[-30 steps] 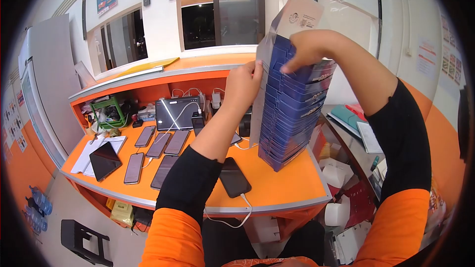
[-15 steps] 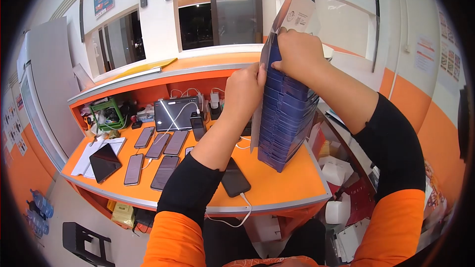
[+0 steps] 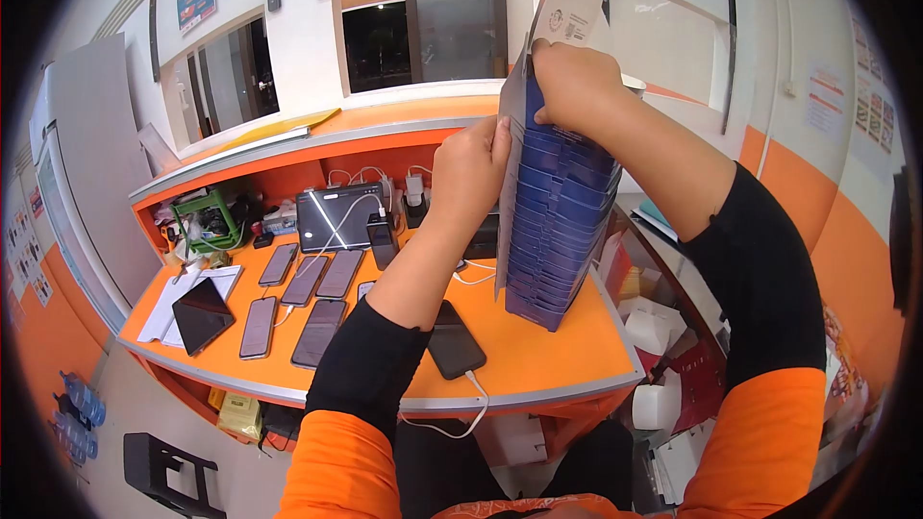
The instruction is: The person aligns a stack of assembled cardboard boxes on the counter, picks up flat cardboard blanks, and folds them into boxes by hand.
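Your left hand (image 3: 468, 168) pinches flat grey cardboard panel (image 3: 512, 183); right hand (image 3: 577, 82) atop tall blue cardboard-box stack (image 3: 558, 231), grip unclear, near right edge of orange desk (image 3: 591, 360); likely light, stiff, tippy: grasp side walls

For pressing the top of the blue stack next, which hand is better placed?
Probably the right hand: it is at the top of the stack, while the left hand, lower, holds the edge of the cardboard.

Right hand (image 3: 580, 82): sitting farther left atop the blue box stack (image 3: 558, 231). Right forearm (image 3: 663, 149): crossing lower, covering the stack's upper right side. Teal folder (image 3: 659, 217): showing less.
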Available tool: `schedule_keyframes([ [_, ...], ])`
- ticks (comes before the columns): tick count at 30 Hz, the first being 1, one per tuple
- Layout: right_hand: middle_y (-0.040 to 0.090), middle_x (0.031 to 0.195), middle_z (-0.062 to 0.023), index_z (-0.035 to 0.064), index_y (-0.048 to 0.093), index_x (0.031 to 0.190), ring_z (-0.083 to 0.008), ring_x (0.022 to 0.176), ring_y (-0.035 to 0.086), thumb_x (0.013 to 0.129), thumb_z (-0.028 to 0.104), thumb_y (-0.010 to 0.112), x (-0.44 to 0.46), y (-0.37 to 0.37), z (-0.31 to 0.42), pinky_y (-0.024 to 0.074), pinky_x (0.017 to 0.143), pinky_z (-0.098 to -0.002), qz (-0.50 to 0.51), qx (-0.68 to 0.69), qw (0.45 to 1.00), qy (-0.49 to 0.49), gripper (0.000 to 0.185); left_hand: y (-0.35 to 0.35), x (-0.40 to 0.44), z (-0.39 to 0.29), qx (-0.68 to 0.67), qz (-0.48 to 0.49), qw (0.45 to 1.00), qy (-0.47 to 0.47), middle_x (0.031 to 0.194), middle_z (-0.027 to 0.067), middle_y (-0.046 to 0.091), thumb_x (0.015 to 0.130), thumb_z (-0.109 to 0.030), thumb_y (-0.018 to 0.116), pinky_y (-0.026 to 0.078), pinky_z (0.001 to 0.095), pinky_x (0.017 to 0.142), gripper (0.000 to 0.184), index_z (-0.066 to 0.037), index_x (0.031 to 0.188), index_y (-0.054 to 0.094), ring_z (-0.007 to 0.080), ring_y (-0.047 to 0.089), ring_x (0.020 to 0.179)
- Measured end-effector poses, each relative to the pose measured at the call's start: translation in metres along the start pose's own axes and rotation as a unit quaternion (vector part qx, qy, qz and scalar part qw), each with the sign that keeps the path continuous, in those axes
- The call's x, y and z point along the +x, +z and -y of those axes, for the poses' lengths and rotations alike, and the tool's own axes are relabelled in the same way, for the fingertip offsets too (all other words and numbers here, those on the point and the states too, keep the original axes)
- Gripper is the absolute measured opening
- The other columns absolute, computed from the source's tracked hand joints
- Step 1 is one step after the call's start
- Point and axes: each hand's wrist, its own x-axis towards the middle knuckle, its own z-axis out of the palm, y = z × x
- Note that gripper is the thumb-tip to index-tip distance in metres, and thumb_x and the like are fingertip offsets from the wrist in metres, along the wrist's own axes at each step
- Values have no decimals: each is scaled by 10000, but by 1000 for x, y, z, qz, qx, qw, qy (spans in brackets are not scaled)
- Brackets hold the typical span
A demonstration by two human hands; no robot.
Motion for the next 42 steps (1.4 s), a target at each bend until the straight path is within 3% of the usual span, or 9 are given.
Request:
schedule_keyframes([
  [16, 709, 1059, -235, -12, 554, 1225, -412, 1012, 694, 789, 281, 836, -4, 6, -17, 558, 859, -482, 33, 43, 992, -115, 596, -5, 1, -6, 11, 23, 999, -30, 651, 222, 631, 1032, -338, 565, 484, 439, 596, 421, 29, 868, 688, 389, 621, 583],
  [19, 714, 1029, -232, -12, 567, 1210, -395, 966, 705, 787, 312, 841, -13, -16, -35, 563, 833, -454, 36, 38, 991, -124, 600, -6, -3, -9, -36, 21, 998, -54, 823, 195, 701, 996, -284, 641, 516, 411, 675, 306, 18, 1025, 672, 363, 666, 714],
  [21, 720, 1009, -221, -11, 577, 1190, -373, 934, 713, 779, 328, 850, -24, -43, -52, 566, 812, -425, 99, 42, 989, -101, 598, -4, -9, -13, -2, -68, 998, 2, 985, 170, 687, 959, -230, 689, 516, 403, 771, 299, -1, 1139, 623, 342, 663, 875],
  [22, 721, 963, -183, -12, 609, 1128, -299, 871, 713, 761, 302, 873, -25, -39, -67, 561, 772, -376, 132, 118, 980, -90, 550, -3, -11, -16, 16, -113, 993, 30, 1066, 157, 680, 941, -203, 714, 516, 398, 818, 340, -11, 1197, 599, 332, 662, 955],
  [25, 714, 933, -155, -16, 633, 1042, -229, 842, 695, 747, 239, 885, -32, -20, -91, 552, 755, -349, 145, 230, 955, -116, 464, -2, -18, -29, 98, -157, 963, 197, 1191, 148, 604, 900, -158, 751, 482, 409, 922, 440, -35, 1266, 542, 328, 590, 1127],
  [26, 705, 903, -134, -21, 645, 1000, -188, 818, 672, 736, 197, 893, -35, -13, -96, 539, 737, -333, 144, 269, 948, -90, 422, 0, -21, -35, 84, -87, 965, 234, 1196, 145, 604, 875, -162, 756, 454, 422, 973, 419, -33, 1226, 566, 327, 566, 1153],
  [29, 703, 887, -137, -30, 646, 1007, -180, 799, 660, 749, 206, 882, -41, -12, -99, 525, 726, -329, 153, 327, 928, -89, 422, 21, -24, -58, 2, 36, 964, 264, 1197, 141, 602, 842, -165, 770, 437, 432, 992, 431, -35, 1205, 579, 352, 556, 1157],
  [38, 697, 876, -181, -52, 649, 1047, -233, 771, 647, 806, 253, 833, -48, 4, -109, 517, 725, -344, 34, 305, 941, -145, 430, 53, -28, -70, 88, -10, 977, 194, 1090, 77, 592, 787, -297, 828, 361, 457, 984, 476, -67, 1132, 594, 316, 528, 1158],
  [42, 710, 897, -205, -30, 674, 1059, -318, 823, 675, 797, 314, 833, -51, 6, -111, 518, 753, -396, -2, 331, 935, -129, 460, 58, -28, -69, 125, -8, 977, 170, 1079, 71, 589, 765, -325, 847, 345, 482, 987, 455, -79, 1074, 621, 312, 522, 1155],
])
